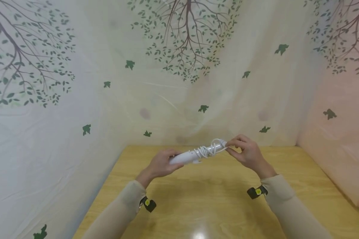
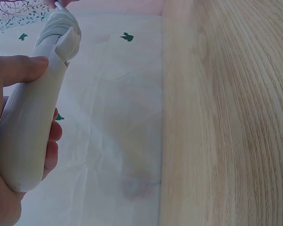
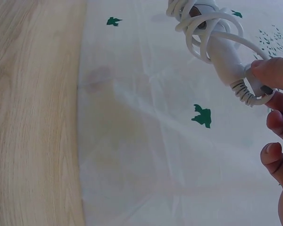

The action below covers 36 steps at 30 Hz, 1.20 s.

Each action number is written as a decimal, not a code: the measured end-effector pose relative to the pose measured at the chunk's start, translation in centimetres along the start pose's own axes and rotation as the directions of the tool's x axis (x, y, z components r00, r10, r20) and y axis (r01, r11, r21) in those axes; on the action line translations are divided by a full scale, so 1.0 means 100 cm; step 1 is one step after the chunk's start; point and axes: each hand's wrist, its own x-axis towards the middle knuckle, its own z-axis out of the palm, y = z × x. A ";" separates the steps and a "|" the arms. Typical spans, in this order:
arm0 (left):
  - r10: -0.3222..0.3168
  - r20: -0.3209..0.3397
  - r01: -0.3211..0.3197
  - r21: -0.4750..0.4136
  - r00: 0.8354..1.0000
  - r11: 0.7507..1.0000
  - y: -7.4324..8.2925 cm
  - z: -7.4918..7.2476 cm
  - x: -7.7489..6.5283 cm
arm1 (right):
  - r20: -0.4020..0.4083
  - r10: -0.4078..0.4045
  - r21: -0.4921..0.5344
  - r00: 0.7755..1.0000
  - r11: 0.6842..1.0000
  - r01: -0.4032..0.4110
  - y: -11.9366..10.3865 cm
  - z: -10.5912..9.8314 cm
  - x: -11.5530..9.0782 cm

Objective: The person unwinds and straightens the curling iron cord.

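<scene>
A white wand-shaped electric appliance [image 1: 180,158] is held above the table, tilted up toward the right. My left hand [image 1: 163,162] grips its thick, smooth, rounded end, the thumb lying along the top in the left wrist view. A small tab sticks out from its side. White cord [image 1: 202,152] is wound in several loops around the narrower half. At that far end, my right hand [image 1: 247,153] pinches the cord's pale plug [image 3: 255,81] between thumb and fingers. Beside the plug, a ribbed cord sleeve [image 3: 244,93] bends in a small loop.
The wood-grain table [image 1: 179,199] lies beneath both hands. Pale curtains [image 1: 167,109] printed with trees and green leaves surround it at the back and both sides. A small black camera with a yellow mark is strapped on each wrist.
</scene>
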 end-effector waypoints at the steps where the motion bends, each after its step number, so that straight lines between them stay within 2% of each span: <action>1: -0.003 0.002 0.003 0.002 1.000 1.000 0.000 0.000 0.000 | -0.002 0.002 -0.001 1.000 1.000 -0.002 0.000 0.000 0.000; 8: -0.009 0.003 0.009 0.013 1.000 1.000 0.002 0.000 0.000 | -0.006 0.003 -0.028 1.000 1.000 -0.003 0.001 -0.001 -0.002; 17: 0.006 -0.003 -0.006 0.023 1.000 1.000 0.003 -0.003 -0.001 | -0.032 -0.044 -0.069 0.998 0.997 0.042 0.001 0.000 -0.002; 28: 0.025 -0.017 -0.024 0.059 1.000 0.998 0.003 0.000 -0.007 | -0.067 -0.116 -0.111 0.991 0.988 0.108 -0.001 0.005 -0.006; 32: 0.022 -0.011 -0.021 0.066 1.000 0.998 0.001 0.000 -0.007 | -0.057 -0.154 -0.103 0.986 0.984 0.148 0.001 0.004 -0.005; 36: 0.021 -0.012 -0.021 0.061 1.000 0.998 0.000 -0.001 -0.007 | -0.006 -0.174 -0.066 0.985 0.983 0.173 0.003 0.001 -0.004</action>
